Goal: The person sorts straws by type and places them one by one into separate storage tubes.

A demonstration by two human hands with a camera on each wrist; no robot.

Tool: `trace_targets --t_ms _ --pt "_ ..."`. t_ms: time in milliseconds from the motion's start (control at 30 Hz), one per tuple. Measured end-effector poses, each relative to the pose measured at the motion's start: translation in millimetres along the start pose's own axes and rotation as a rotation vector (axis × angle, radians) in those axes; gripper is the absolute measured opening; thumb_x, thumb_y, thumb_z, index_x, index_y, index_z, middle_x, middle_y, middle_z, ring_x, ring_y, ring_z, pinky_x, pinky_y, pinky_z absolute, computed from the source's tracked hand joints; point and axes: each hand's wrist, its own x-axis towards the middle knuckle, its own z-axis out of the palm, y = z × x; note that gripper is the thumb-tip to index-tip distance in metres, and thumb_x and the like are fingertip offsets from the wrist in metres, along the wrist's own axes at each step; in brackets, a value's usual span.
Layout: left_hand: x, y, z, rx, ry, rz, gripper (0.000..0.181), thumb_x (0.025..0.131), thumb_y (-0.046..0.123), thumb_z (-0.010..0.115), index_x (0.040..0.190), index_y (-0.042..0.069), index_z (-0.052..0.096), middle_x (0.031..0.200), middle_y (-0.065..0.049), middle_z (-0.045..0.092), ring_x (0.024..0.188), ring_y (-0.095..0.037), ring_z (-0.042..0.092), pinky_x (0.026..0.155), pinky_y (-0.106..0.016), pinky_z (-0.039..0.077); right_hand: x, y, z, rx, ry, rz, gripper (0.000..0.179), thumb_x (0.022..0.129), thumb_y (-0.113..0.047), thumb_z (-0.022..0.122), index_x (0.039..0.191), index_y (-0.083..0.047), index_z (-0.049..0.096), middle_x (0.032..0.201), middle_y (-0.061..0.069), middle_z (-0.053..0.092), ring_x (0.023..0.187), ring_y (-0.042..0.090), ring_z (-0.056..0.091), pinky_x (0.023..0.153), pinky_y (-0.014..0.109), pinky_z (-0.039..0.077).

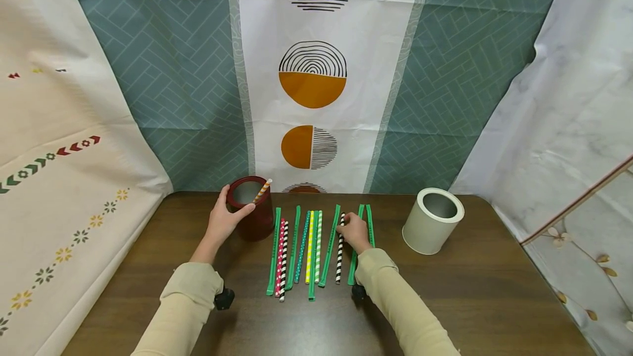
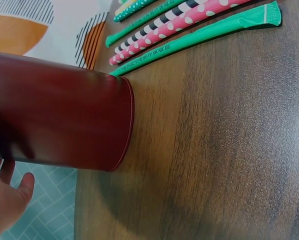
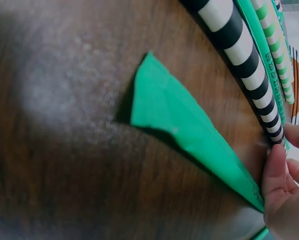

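At the back left of the table, my left hand (image 1: 221, 223) holds a dark red canister (image 1: 257, 228) near its rim, thumb in front. The left wrist view shows the canister's smooth side (image 2: 64, 115) and part of the hand (image 2: 7, 202). An orange-and-white striped straw (image 1: 262, 191) leans inside, its top above the rim. My right hand (image 1: 355, 231) pinches a black-and-white striped paper straw (image 1: 339, 262) near its far end. In the right wrist view, thumb and fingers meet at the end of this straw (image 3: 242, 55); a green-wrapped straw (image 3: 199, 140) lies beside it.
Between the hands lie several straws: green-wrapped (image 1: 273, 257), pink dotted (image 1: 279, 260), another black-and-white one (image 1: 283, 268), blue dotted (image 1: 302, 249), yellow (image 1: 310, 251) and green-striped (image 1: 318, 251). A cream canister (image 1: 426, 229) stands at the right. Patterned cloth (image 1: 193, 98) hangs behind the table.
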Motion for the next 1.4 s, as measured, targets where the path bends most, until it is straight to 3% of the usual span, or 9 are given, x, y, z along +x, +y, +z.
trace_targets --t_ms 300,700,967,1200,1400 --pt "-1.0 1.3 -0.8 -0.004 -0.007 -0.006 0.098 0.074 0.050 0.063 0.143 0.014 0.005 0.147 -0.014 0.017 0.132 -0.033 0.021 0.101 -0.055 0.026 0.4 1.1 1.4 -0.122 -0.004 -0.023 0.024 0.078 -0.014 0.066 0.095 -0.002 0.054 0.081 0.012 0.056 0.062 0.019 0.049 0.053 0.028 0.039" --pt "-1.3 0.1 1.4 -0.018 -0.015 0.004 0.098 0.074 0.050 0.063 0.143 0.014 0.004 0.146 -0.014 0.017 0.131 -0.033 0.022 0.100 -0.055 0.028 1.9 3.5 -1.1 -0.163 0.009 -0.032 0.017 0.078 -0.013 0.063 0.090 -0.003 0.058 0.084 0.012 0.059 0.063 0.019 0.051 0.053 0.027 0.040" --pt "-0.9 -0.3 0.1 -0.024 -0.003 0.005 0.097 0.074 0.048 0.064 0.143 0.014 0.005 0.146 -0.014 0.019 0.132 -0.033 0.022 0.101 -0.054 0.027 4.2 5.6 -6.0 0.015 -0.065 -0.010 0.021 0.078 -0.009 0.060 0.097 0.001 0.057 0.081 0.014 0.060 0.044 0.014 0.049 0.042 0.024 0.044" --pt "-0.6 1.2 -0.9 -0.023 -0.005 0.002 0.097 0.074 0.049 0.064 0.143 0.014 0.004 0.147 -0.014 0.017 0.132 -0.033 0.021 0.101 -0.054 0.027 4.5 -1.1 -16.9 0.077 -0.102 -0.016 0.021 0.077 -0.005 0.056 0.096 0.003 0.056 0.065 0.010 0.056 0.042 0.012 0.048 0.040 0.023 0.043" --pt "-1.5 0.5 -0.3 -0.021 -0.013 -0.001 0.098 0.075 0.049 0.063 0.143 0.014 0.003 0.147 -0.014 0.016 0.133 -0.033 0.020 0.101 -0.054 0.026 -1.2 -16.4 -29.5 0.122 -0.150 -0.024 0.024 0.078 -0.004 0.054 0.101 0.003 0.054 0.064 0.006 0.053 0.043 0.012 0.048 0.045 0.029 0.048"
